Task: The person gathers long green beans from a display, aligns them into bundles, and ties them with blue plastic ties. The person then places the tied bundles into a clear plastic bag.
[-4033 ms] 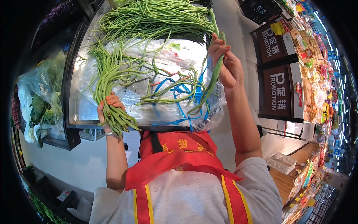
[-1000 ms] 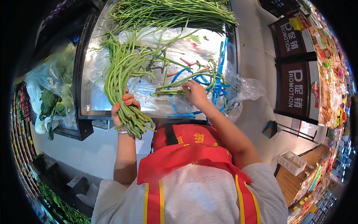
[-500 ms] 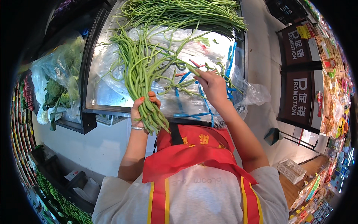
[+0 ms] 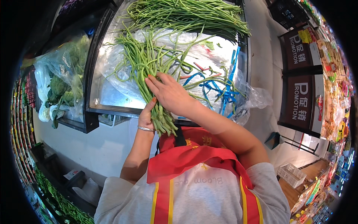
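A bundle of green long beans (image 4: 144, 62) lies slanting over the display tray's near edge, held at its stem end by my left hand (image 4: 148, 115), whose fingers are partly hidden under it. My right hand (image 4: 166, 92) is laid across the bundle just above the left one, fingers curved over the beans. Beneath and beside them is crumpled clear plastic sheeting (image 4: 115, 82) with blue straps (image 4: 227, 93), red ties (image 4: 201, 68) and loose beans. A big pile of long beans (image 4: 186, 15) fills the back of the tray (image 4: 242, 44).
At left, broccoli (image 4: 59, 86) sits under plastic in a black bin. At right are dark sign panels (image 4: 302, 97), shelves of packaged goods (image 4: 332, 112) and a white crate (image 4: 292, 174) on wood. A red apron (image 4: 190, 156) is on my body below the tray.
My right hand has moved left from the loose beans onto the bundle. Earlier it was raised at right holding a long bean. The left-hand bundle has shifted rightward in the view.
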Tool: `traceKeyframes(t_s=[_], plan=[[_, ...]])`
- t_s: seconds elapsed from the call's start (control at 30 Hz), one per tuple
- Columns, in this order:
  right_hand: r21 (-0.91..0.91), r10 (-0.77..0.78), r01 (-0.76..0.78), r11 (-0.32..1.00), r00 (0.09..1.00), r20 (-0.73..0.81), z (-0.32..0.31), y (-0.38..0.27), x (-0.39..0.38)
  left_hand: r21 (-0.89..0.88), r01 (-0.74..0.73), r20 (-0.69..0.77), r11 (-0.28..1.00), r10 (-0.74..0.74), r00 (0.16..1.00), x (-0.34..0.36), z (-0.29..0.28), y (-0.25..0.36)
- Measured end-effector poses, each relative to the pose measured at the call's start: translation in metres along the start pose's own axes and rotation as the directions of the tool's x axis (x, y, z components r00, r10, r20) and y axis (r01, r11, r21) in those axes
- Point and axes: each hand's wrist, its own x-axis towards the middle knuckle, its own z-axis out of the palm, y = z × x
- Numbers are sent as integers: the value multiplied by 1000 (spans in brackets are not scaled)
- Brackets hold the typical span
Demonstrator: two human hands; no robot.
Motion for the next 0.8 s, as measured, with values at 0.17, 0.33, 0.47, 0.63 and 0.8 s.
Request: traceKeyframes(t_s=[0.17,0.33,0.47,0.63,0.8], plan=[[249,6,-17,968,999,48,6,8,-5,-34,158,56,987,-156,986,2,-5,4],[472,221,-190,861,975,-11,5,1,-17,-29,234,194,972,-224,955,8,-11,4],[889,629,-354,289,771,103,27,5,-35,34,172,156,985,-175,972,9,-5,0],[731,489,-477,-488,544,682,14,-9,-29,304,4,16,953,-10,1000,5,6,-9],[754,413,-487,-441,636,652,25,-17,-31,702,-92,-25,707,154,988,-3,36,-4]])
